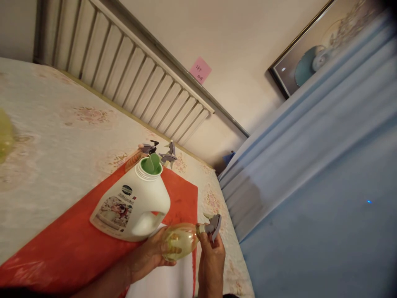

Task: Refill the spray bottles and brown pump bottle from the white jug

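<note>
1. Nearest the camera: left hand cups the round belly of a small clear spray bottle, fingers wrapped and closed on it. The bottle lies nearly level, long axis running from the left palm out toward the right, neck end pointing right.
2. Right hand comes up from below, fingertips pinched shut on the grey trigger head at the bottle's neck. The head sits at the right end of the bottle, so it lies directly in line with the axis; the right hand is the nearer one to it, the left only steadies the body.
3. Contents of the spray bottle: yellowish liquid, seemingly fairly full; exact level cannot be told.
4. Both hands and bottle hover over the near right corner of the red cloth, which lies on the patterned bedspread.
5. Just behind, touching the left fingers or very close: a white handled jug, standing on the red cloth, cap off, a green funnel seated in its mouth. Liquid level inside is hidden.
6. Farther back, at the far edge of the cloth: an amber bottle lying down and two loose grey trigger heads.
7. Farthest: slatted headboard, pink note on the wall, blue curtain at right.
</note>
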{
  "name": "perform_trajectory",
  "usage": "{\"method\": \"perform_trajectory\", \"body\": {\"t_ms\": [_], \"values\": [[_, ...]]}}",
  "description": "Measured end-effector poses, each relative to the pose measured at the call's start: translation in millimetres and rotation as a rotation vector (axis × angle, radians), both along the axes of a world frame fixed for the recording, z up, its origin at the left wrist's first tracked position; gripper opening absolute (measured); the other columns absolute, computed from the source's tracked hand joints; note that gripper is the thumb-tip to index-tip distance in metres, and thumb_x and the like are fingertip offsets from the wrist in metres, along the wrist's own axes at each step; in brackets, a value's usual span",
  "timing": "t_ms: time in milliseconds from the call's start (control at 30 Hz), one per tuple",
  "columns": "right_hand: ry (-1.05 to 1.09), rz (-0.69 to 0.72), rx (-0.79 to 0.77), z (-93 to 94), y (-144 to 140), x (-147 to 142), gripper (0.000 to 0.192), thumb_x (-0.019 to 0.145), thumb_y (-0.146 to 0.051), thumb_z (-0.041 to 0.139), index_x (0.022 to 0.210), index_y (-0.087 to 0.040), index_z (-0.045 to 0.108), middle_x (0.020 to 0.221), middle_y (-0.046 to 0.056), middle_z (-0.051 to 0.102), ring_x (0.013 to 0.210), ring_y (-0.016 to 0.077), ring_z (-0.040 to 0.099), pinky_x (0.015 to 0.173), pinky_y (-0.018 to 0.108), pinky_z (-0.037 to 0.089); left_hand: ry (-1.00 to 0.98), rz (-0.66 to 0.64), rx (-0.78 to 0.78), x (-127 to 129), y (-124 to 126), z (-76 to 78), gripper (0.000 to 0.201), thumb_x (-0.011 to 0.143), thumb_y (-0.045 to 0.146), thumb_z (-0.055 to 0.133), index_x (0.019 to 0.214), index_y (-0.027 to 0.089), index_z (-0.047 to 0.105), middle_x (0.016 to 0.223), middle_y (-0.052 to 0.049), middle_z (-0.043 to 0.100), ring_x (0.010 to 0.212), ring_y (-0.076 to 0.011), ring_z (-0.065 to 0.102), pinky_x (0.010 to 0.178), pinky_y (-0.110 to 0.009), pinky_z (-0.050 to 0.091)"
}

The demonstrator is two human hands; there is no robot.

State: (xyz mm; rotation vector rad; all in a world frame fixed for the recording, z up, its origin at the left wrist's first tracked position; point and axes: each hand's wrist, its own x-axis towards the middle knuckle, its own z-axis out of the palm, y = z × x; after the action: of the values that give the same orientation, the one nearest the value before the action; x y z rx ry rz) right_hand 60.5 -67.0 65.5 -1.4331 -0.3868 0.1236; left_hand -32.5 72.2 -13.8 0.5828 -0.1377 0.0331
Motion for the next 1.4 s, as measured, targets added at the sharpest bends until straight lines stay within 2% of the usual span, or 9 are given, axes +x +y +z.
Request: {"method": "perform_trajectory", "body": {"t_ms": [133, 233, 300, 367, 500, 733, 933, 1133, 1400], "values": [[0.009, 0.015, 0.006, 3.0, 1, -2, 0.051, 0.072, -0.034, 0.077, 0.117, -0.013, 0.066, 0.102, 0.012, 0.074, 0.097, 0.0264, 0.069, 0.089, 0.039, 0.053, 0.07, -0.015, -0.059, 1, -2, -1.1, 0.051, 0.085, 0.052, 0.061, 0.128, 0.025, 0.06, 0.108, -0.009, 0.07, 0.078, -0.0193, 0.067, 0.065, -0.029, 0.05], [0.013, 0.064, 0.03, 5.4, 0, -5, 0.041, 0.072, -0.034, 0.077, 0.107, -0.015, 0.068, 0.097, 0.009, 0.074, 0.093, 0.0248, 0.069, 0.088, 0.038, 0.053, 0.203, -0.09, -0.102, 4, -6, -4.7, 0.068, 0.084, 0.072, 0.048, 0.115, 0.014, 0.067, 0.081, -0.008, 0.071, 0.056, -0.0176, 0.066, 0.054, -0.028, 0.049], [0.009, 0.085, 0.037, 6.3, 0, -6, 0.038, 0.072, -0.034, 0.077, 0.104, -0.016, 0.068, 0.097, 0.008, 0.074, 0.093, 0.024, 0.068, 0.088, 0.037, 0.052, 0.242, -0.135, -0.127, 6, -8, -7.0, 0.078, 0.081, 0.079, 0.042, 0.107, 0.01, 0.069, 0.075, -0.008, 0.07, 0.053, -0.0188, 0.067, 0.05, -0.028, 0.049], [0.004, 0.084, 0.026, 6.8, -1, -6, 0.038, 0.072, -0.035, 0.077, 0.104, -0.016, 0.068, 0.098, 0.007, 0.074, 0.094, 0.0234, 0.068, 0.089, 0.036, 0.052, 0.214, -0.149, -0.152, 7, -8, -7.7, 0.078, 0.082, 0.078, 0.042, 0.11, 0.009, 0.067, 0.08, -0.01, 0.072, 0.057, -0.0203, 0.069, 0.051, -0.028, 0.05], [-0.004, 0.058, 0.018, 7.8, 1, -7, 0.04, 0.073, -0.036, 0.077, 0.106, -0.016, 0.068, 0.098, 0.007, 0.073, 0.095, 0.0233, 0.068, 0.09, 0.037, 0.052, 0.147, -0.137, -0.201, 6, -6, -5.8, 0.065, 0.088, 0.067, 0.047, 0.124, 0.014, 0.061, 0.093, -0.009, 0.073, 0.064, -0.0197, 0.071, 0.053, -0.025, 0.051], [-0.001, 0.01, 0.052, 14.8, -1, -6, 0.039, 0.071, -0.035, 0.079, 0.104, -0.016, 0.07, 0.1, 0.008, 0.074, 0.099, 0.0243, 0.068, 0.092, 0.038, 0.051, 0.13, -0.125, -0.195, 5, -2, -8.3, 0.056, 0.091, 0.061, 0.047, 0.127, 0.019, 0.059, 0.092, -0.008, 0.073, 0.066, -0.021, 0.071, 0.055, -0.027, 0.051], [-0.056, -0.041, 0.039, 34.6, -6, -1, 0.041, 0.069, -0.038, 0.08, 0.101, -0.014, 0.07, 0.093, 0.009, 0.074, 0.086, 0.0237, 0.068, 0.083, 0.039, 0.053, 0.178, -0.091, -0.203, 6, -2, -7.0, 0.057, 0.089, 0.06, 0.051, 0.127, 0.018, 0.058, 0.091, -0.008, 0.073, 0.064, -0.0204, 0.07, 0.055, -0.027, 0.05], [-0.064, -0.056, 0.149, 55.4, -17, 10, 0.041, 0.068, -0.035, 0.082, 0.101, -0.016, 0.068, 0.096, 0.01, 0.074, 0.087, 0.0246, 0.07, 0.074, 0.037, 0.054, 0.226, -0.052, -0.184, 6, -2, -9.7, 0.055, 0.089, 0.06, 0.05, 0.118, 0.013, 0.06, 0.088, -0.009, 0.074, 0.065, -0.0218, 0.071, 0.056, -0.029, 0.052], [-0.062, -0.182, 0.289, 67.3, -24, 9, 0.038, 0.068, -0.032, 0.082, 0.099, -0.016, 0.066, 0.093, 0.007, 0.075, 0.083, 0.0211, 0.072, 0.066, 0.031, 0.057, 0.222, -0.054, -0.2, 6, -1, -8.2, 0.054, 0.088, 0.055, 0.054, 0.125, 0.016, 0.054, 0.092, -0.011, 0.075, 0.064, -0.0218, 0.071, 0.055, -0.028, 0.051]]}}
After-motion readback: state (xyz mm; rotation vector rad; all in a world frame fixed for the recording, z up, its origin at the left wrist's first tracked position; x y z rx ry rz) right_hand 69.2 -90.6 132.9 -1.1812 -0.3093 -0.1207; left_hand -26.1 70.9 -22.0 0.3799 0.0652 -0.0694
